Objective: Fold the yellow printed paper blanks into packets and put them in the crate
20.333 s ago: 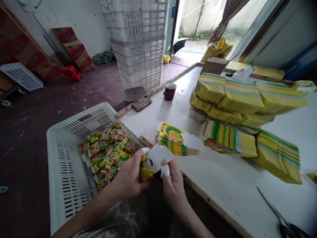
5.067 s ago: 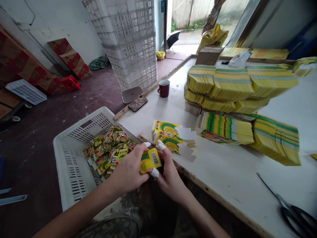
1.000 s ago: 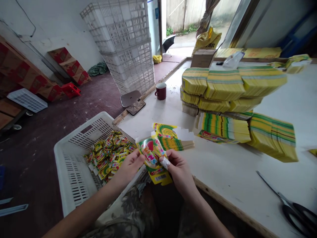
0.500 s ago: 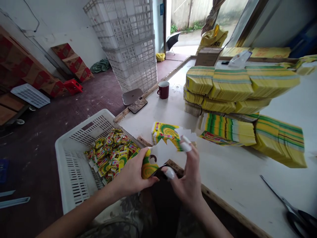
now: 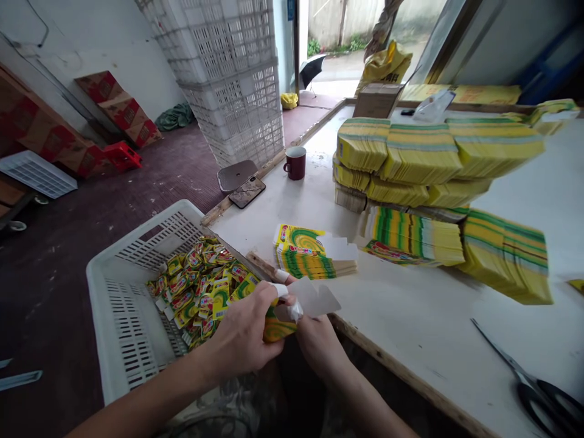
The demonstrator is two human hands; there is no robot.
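Observation:
My left hand (image 5: 239, 334) is closed round a small yellow-and-green printed carton (image 5: 277, 328), above the table's near edge. White tape covers fingertips. My right hand (image 5: 317, 340) is on the carton's open end, its taped thumb and fingers pinching the white inner side of the flaps; one pale flap sticks out to the right. Just beyond lies a short stack of flat carton blanks (image 5: 303, 250) on the table. To my left stands a white plastic crate (image 5: 123, 258) holding many small folded cartons (image 5: 201, 286).
Bundles of flat yellow cartons (image 5: 415, 146) are piled on the white table (image 5: 396, 328). Scissors (image 5: 520, 368) lie at the right. A dark red mug (image 5: 295, 164) and a phone (image 5: 247, 192) sit near the left edge. Stacked white crates (image 5: 228, 73) stand behind.
My right hand, earlier apart with fingers spread beside the raised flaps, has moved left onto the carton's end. The flaps are now pressed lower. The view has shifted slightly.

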